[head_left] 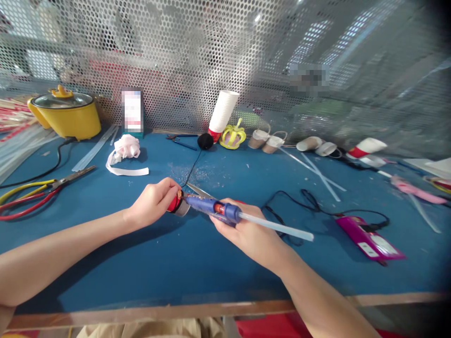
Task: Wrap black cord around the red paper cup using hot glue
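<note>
— Glue gun (pixel 214 208) direction is asked about first: which way is it pointed?

— The nozzle is pointed to the left, at a red-banded paper cup (pixel 175 204). The long axis is laid almost level, running left to right. A clear glue stick (pixel 278 226) is seen protruding from the rear, and the same line is carried out by it to the right and slightly toward the person.

— How is it gripped, and where?

— It is enclosed by the right hand (pixel 243 232), with the fingers wrapped shut under the blue body. It is held just above the blue surface (pixel 176 263), near the middle and toward the front edge.

— And the left hand (pixel 155 202)?

— The fingers are curled and pinched shut on the cup, which is tipped on its side. The nozzle tip is right at the cup; whether the two are touching cannot be told.

— What is noted around them?

— Scissors (pixel 199 190) are seen just behind the gun. Black thread (pixel 192 169) is run from a ball of black yarn (pixel 205 141) down toward the cup. Pliers (pixel 31 195) with yellow and red handles are laid well apart at the left, and a magenta device (pixel 368 237) with a black cable is placed to the right.
</note>
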Motion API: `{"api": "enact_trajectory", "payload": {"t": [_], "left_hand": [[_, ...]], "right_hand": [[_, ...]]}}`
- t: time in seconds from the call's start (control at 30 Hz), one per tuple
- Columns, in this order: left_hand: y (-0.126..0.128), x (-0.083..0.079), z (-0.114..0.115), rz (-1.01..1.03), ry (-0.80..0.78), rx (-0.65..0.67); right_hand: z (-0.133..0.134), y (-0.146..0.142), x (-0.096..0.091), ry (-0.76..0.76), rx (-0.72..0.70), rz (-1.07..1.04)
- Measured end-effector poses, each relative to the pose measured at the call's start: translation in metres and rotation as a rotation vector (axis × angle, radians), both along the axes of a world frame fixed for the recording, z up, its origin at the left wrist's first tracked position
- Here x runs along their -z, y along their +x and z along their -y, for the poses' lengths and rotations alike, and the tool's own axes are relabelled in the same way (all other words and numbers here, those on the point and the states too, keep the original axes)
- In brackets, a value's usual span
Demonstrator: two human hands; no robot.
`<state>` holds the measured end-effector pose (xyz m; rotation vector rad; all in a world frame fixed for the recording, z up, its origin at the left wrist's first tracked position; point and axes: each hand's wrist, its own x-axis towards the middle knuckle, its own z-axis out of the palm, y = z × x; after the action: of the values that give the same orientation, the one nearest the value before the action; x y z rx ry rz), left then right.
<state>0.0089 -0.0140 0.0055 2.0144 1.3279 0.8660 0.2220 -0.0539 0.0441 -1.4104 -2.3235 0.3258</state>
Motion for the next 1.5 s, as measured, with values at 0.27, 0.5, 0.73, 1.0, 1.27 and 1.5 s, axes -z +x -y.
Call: {"api": "enact_trajectory", "payload": {"t": [0.27,0.5,0.73,1.0,1.27,1.5], "left_hand": [[0.000,-0.001,0.001,-0.002,-0.002,0.008],[-0.001,0.002,0.002,0.005,0.037,0.034],[-0.003,0.003,0.004,-0.003,0.079,0.062],[-0.004,0.004,0.004,-0.010,0.128,0.091],[-0.004,0.005,0.004,-0.014,0.135,0.089],[-0.006,0.009,0.003,-0.017,0.159,0.128]], "right_hand": [[0.001,0.001,0.001,-0.001,-0.012,0.010],[-0.003,0.003,0.001,-0.025,-0.058,-0.019],[-0.008,0.007,0.007,0.070,-0.037,0.052],[-0.007,0.007,0.007,0.018,-0.016,0.017],[-0.008,0.007,0.005,-0.017,-0.022,-0.036],[-0.014,0.008,0.010,0.001,-0.003,-0.038]]}}
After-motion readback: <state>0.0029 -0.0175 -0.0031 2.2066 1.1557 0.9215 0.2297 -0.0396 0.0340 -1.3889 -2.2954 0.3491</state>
